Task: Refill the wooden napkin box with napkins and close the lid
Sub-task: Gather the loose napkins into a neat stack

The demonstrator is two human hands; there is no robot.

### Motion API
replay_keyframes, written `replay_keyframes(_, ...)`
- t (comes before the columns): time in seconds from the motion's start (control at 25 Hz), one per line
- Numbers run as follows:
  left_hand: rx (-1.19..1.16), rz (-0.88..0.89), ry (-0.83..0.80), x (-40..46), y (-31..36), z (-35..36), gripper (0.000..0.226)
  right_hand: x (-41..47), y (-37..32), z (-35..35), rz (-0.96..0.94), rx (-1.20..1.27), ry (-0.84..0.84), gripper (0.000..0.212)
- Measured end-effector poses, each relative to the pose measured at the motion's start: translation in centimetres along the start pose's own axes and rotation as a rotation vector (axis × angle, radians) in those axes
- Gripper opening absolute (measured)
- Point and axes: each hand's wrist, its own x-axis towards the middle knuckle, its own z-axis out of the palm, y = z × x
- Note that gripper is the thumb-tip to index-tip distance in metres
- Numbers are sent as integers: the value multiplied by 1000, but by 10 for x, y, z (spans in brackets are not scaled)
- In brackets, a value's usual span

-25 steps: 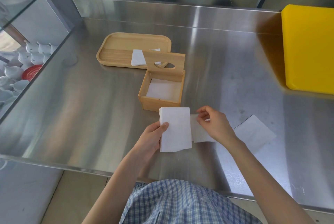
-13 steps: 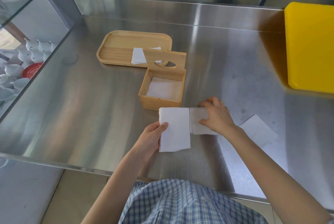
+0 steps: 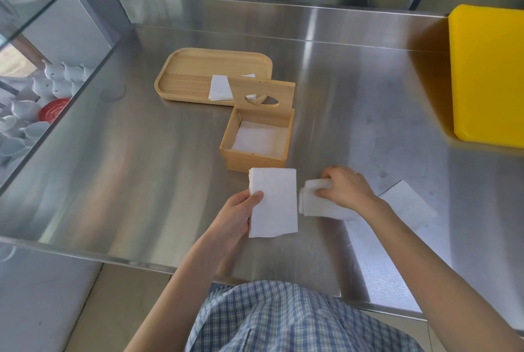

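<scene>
The wooden napkin box (image 3: 243,157) stands open on the steel counter, its lid (image 3: 263,95) with an oval slot tilted up at the back. White napkins (image 3: 259,139) lie inside. My left hand (image 3: 236,215) holds a folded stack of napkins (image 3: 273,202) just in front of the box. My right hand (image 3: 344,187) grips a second small pile of napkins (image 3: 314,204) lying on the counter to the right. Another flat napkin (image 3: 408,205) lies further right.
A wooden tray (image 3: 187,73) holding a few napkins (image 3: 219,87) sits behind the box. A yellow board (image 3: 487,73) lies at the right. White cups and a red dish (image 3: 52,109) sit below the counter on the left. The counter's front edge (image 3: 85,252) is close to my body.
My right hand has lowered from the held stack onto the pile on the counter and closed its fingers on it. My left hand keeps its stack almost still.
</scene>
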Motion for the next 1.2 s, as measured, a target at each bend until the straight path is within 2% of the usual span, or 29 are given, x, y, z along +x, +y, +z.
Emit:
replay_keyframes(0.08, -1, 6, 2, 0, 0, -2, 18, -8, 1, -6, 10, 102, -12, 20)
replay_keyframes(0.2, 7, 15, 10, -1, -1, -2, 18, -18, -2, -19, 5, 276, -37, 24)
replay_keyframes(0.28, 1, 22, 12, -1, -1, -2, 19, -28, -8, -29, -37, 490, -86, 23)
replay_keyframes(0.4, -45, 37, -7, 0, -2, 0, 21, -47, -24, -44, -157, 963, -293, 14)
replay_keyframes(0.52, -66, 64, -33, -1, -4, 2, 23, -52, -38, -41, -227, 1268, -481, 23)
replay_keyframes(0.6, -53, 74, -50, -2, -5, 2, 24, -49, -48, -28, -204, 1281, -460, 18)
replay_keyframes(0.8, -105, 63, -97, -2, -6, 3, 29, -38, -54, 4, -8, 1149, -111, 7)
replay_keyframes(0.96, -175, -8, -69, 2, -5, 5, 33, -38, -50, 10, 32, 1110, -55, 13)
replay_keyframes(1.08, -210, -44, -56, 3, -4, 6, 39, -37, -49, 12, 43, 1076, -35, 8)
replay_keyframes(1.2, -198, -37, -97, 1, -5, 4, 37, -37, -51, 13, 54, 1063, -41, 12)
